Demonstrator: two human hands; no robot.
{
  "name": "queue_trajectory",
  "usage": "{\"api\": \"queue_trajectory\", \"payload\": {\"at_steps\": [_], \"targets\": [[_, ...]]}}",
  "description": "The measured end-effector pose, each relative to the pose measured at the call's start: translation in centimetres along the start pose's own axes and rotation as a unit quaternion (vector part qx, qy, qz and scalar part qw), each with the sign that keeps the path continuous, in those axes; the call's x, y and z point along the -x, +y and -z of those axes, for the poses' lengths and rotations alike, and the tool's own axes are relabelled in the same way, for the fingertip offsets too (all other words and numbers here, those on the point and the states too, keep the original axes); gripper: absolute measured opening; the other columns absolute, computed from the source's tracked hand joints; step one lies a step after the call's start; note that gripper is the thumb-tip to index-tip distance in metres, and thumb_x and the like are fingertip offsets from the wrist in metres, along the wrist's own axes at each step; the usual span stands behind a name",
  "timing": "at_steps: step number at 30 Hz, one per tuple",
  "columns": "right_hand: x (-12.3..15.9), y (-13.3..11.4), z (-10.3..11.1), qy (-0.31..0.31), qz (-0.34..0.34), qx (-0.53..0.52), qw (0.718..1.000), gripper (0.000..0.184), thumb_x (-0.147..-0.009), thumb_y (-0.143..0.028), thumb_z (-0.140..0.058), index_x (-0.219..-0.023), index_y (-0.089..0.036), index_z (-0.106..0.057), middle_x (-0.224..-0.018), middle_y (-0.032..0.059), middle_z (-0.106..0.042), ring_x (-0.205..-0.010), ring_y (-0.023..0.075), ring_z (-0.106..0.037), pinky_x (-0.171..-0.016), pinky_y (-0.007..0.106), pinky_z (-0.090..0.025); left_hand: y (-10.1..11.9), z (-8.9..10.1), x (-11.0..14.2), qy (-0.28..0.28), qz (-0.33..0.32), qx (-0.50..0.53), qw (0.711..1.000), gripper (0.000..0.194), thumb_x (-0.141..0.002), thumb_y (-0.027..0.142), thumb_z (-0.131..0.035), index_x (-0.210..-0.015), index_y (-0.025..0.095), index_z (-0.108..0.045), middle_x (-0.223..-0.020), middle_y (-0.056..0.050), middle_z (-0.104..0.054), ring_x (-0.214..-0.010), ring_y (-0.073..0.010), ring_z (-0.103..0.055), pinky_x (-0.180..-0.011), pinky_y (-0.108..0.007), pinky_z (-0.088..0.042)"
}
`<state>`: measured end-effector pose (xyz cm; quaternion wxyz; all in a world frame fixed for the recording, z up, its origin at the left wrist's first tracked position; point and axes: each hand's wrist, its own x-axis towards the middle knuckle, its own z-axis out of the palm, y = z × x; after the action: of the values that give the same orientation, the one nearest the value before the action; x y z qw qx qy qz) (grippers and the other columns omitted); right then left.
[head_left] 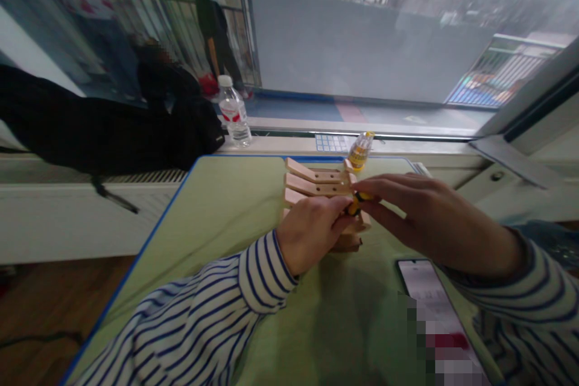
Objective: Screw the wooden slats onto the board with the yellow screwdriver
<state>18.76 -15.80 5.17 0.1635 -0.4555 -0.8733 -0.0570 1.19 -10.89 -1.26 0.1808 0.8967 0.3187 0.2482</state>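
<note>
A wooden assembly (326,177) of pale angled slats with drilled holes stands near the far side of the table. My left hand (310,226) lies over its near part, thumb and fingers closed at its right end. Between the fingertips of both hands is a small yellow-and-black object (354,207), perhaps a tool handle; its exact kind is partly hidden. My right hand (420,211) comes in from the right with its fingertips pinched on the upper end of that object. The nearer slats are partly covered by my left hand.
The pale green table (217,205) has a blue edge. A phone (425,289) lies near my right forearm. Behind the wood stands a small yellow-capped bottle (360,152). A water bottle (234,114) and a black bag (117,126) rest along the windowsill.
</note>
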Motion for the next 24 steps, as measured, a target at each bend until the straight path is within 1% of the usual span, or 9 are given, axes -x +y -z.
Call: {"api": "queue_trajectory", "payload": {"at_steps": [9, 15, 20, 24], "targets": [[0.14, 0.31, -0.28, 0.014, -0.018, -0.013, 1.000, 0.023, -0.088, -0.024, -0.049, -0.109, -0.019, -0.056, -0.102, 0.0042, -0.065, -0.089, 0.0171, -0.062, -0.081, 0.032, -0.048, 0.36, 0.12, -0.24, -0.021, -0.002, 0.026, 0.999, 0.021, -0.091, 0.028, -0.042, -0.103, 0.022, -0.058, -0.094, -0.002, -0.066, -0.087, -0.0187, -0.062, -0.075, -0.031, -0.047], [0.35, 0.31, -0.40, 0.022, -0.030, -0.030, 0.999, 0.021, -0.087, -0.024, -0.050, -0.107, -0.018, -0.057, -0.098, 0.0044, -0.065, -0.085, 0.0170, -0.062, -0.077, 0.032, -0.048, 0.30, 0.04, -0.35, -0.017, -0.012, 0.032, 0.999, 0.022, -0.091, 0.028, -0.042, -0.105, 0.021, -0.057, -0.096, -0.002, -0.066, -0.089, -0.0187, -0.062, -0.079, -0.032, -0.047], [0.40, 0.51, -0.61, 0.037, -0.038, -0.034, 0.998, 0.021, -0.088, -0.028, -0.050, -0.105, -0.019, -0.057, -0.097, 0.0039, -0.065, -0.085, 0.0175, -0.062, -0.076, 0.032, -0.049, 0.38, -0.04, -0.46, -0.025, -0.017, 0.035, 0.999, 0.023, -0.091, 0.026, -0.042, -0.109, 0.021, -0.056, -0.098, -0.003, -0.065, -0.090, -0.0183, -0.062, -0.080, -0.033, -0.047], [0.42, 0.57, -0.55, 0.044, -0.037, -0.039, 0.998, 0.021, -0.089, -0.031, -0.048, -0.104, -0.019, -0.057, -0.096, 0.0041, -0.066, -0.084, 0.0172, -0.062, -0.075, 0.032, -0.049, 0.71, 0.11, -0.67, -0.034, -0.009, 0.022, 0.999, 0.024, -0.091, 0.026, -0.042, -0.110, 0.022, -0.056, -0.098, -0.003, -0.065, -0.090, -0.0186, -0.062, -0.079, -0.033, -0.048]]}}
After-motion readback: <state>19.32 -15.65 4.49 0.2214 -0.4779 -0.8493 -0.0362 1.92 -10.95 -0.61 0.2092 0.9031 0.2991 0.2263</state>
